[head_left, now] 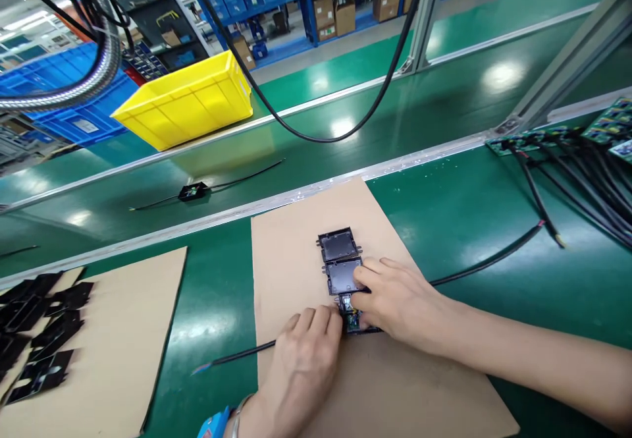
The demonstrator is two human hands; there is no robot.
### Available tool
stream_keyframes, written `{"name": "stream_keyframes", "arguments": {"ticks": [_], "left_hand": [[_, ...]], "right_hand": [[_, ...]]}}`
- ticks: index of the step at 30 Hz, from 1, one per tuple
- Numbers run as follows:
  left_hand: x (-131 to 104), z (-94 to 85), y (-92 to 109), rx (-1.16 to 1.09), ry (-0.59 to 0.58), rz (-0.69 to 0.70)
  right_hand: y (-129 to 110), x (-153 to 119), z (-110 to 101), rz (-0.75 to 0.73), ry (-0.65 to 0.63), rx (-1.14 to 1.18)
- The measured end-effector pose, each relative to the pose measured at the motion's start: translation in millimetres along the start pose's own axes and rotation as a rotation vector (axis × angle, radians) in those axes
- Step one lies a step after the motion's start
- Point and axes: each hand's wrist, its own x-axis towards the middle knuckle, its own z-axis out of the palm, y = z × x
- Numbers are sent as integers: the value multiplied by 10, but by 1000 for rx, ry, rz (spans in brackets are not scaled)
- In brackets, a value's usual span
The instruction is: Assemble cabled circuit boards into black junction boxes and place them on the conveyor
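On a sheet of brown cardboard (291, 253) two empty black plastic cases (338, 245) lie in a row, with a third one nearest me. That nearest case holds a small circuit board (352, 321), partly hidden by my fingers. My left hand (309, 349) is curled at the case's left side, closed around a black cable (241, 355) whose stripped coloured wire ends stick out to the left. From the right, my right hand (395, 300) pinches down on the board with thumb and fingers. Another black cable (488, 265) runs out to the right behind that hand.
Left, black plastic parts (47, 319) lie on another cardboard sheet (118, 332). Boards with black cables (592, 174) are heaped at right. A cabled case (193, 191) rests on the green conveyor (306, 155), beyond a metal rail. A yellow bin (187, 102) stands behind; a black cable (326, 139) hangs overhead.
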Motion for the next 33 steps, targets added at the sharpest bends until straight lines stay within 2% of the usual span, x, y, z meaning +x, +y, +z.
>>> {"name": "stream_keyframes", "arguments": {"ticks": [4, 7, 9, 13, 16, 21, 24, 26, 28, 30, 33], "left_hand": [[-43, 32, -125, -293, 48, -88], [-62, 64, -184, -402, 60, -58], [-55, 92, -206, -415, 82, -1], [-24, 167, -242, -411, 125, 105], [-25, 174, -266, -428, 96, 98], [-20, -46, -266, -487, 47, 64], [44, -156, -243, -484, 47, 244], [104, -140, -232, -439, 22, 389], [158, -73, -224, -392, 3, 471], [193, -4, -217, -360, -2, 487], [215, 20, -210, -357, -13, 439]], "right_hand": [[-257, -9, -17, 14, 43, -125], [-454, -11, 39, 3, -20, -195], [-498, 4, 74, -43, -87, -168], [-442, 56, 80, -91, -118, -34], [-406, 33, 25, -18, -87, 15], [-255, -245, -232, 108, 69, 106], [-91, -430, -365, 199, 65, 143], [-5, -501, -361, 247, 21, 189], [52, -529, -296, 289, -6, 247], [90, -529, -221, 329, -3, 285], [118, -506, -172, 348, -7, 339]]}}
